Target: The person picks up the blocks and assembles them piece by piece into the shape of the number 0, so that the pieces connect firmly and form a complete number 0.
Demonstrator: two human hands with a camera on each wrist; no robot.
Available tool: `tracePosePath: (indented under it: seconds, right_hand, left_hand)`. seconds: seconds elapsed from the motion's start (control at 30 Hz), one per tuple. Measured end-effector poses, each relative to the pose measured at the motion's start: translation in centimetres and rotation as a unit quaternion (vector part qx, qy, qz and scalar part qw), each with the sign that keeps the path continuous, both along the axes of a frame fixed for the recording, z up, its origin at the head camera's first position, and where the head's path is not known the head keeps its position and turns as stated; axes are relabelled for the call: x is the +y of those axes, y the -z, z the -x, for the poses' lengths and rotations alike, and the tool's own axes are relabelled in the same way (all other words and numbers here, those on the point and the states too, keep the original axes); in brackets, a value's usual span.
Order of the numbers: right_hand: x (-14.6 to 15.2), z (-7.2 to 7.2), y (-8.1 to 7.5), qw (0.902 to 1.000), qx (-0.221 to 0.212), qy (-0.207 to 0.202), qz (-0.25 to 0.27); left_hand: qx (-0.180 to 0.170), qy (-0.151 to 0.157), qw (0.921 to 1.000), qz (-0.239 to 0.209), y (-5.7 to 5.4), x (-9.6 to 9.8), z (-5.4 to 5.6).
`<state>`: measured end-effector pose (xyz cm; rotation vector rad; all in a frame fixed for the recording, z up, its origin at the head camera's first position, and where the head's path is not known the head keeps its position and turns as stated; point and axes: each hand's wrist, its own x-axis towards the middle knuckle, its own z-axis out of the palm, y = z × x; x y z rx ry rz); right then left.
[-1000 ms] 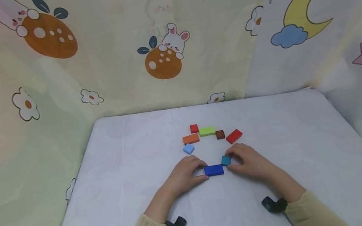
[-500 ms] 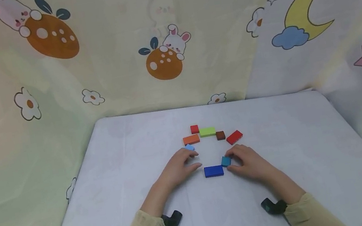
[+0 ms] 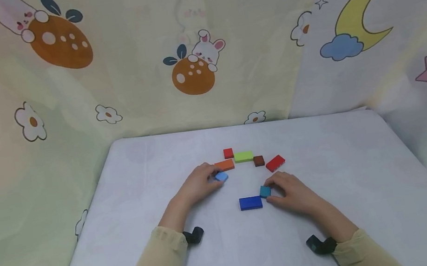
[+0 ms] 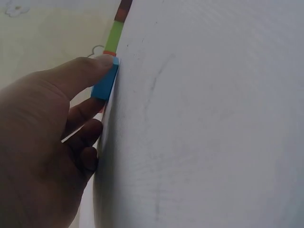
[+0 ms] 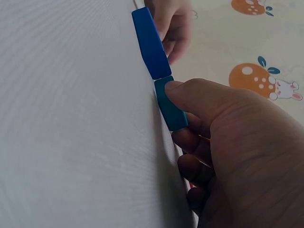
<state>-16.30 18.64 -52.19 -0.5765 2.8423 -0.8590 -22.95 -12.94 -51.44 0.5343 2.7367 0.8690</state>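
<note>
Fingers of the left hand, slightly parted, pinch the light blue block just beside the orange block on the tabletop; those of the right hand likewise pinch the teal block at the right end of the dark blue block. Light, level pressure should avoid nudging their neighbours.
</note>
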Motion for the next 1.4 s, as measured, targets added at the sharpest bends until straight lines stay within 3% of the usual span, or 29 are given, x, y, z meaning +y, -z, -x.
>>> tracePosePath:
  seconds: [0.3,0.63,0.9,1.2,1.4]
  right_hand:
    - [0.0,0.1,-0.1,1.0,0.006,-0.004,0.004]
    - [0.2,0.2,0.2,0.9999,0.009,-0.008,0.003]
    - [0.1,0.1,0.1,0.9999,0.008,-0.007,0.006]
    - [0.0,0.0,-0.1,1.0,0.004,0.0,0.002]
    - [0.0,0.0,0.0,1.0,0.006,-0.001,0.004]
  left_hand:
    - [0.01,0.034,0.9993,0.01,0.0,-0.4,0.3]
    - [0.017,0.027,0.9995,0.003,-0.3,-0.6,-0.1]
    - [-0.005,0.002,0.9998,-0.02,-0.4,-0.2,-2.0]
    - [0.027,0.027,0.9988,-0.03,0.1,0.2,-4.5]
    - [0.03,0.035,0.9988,-0.018,0.8,0.5,-5.3]
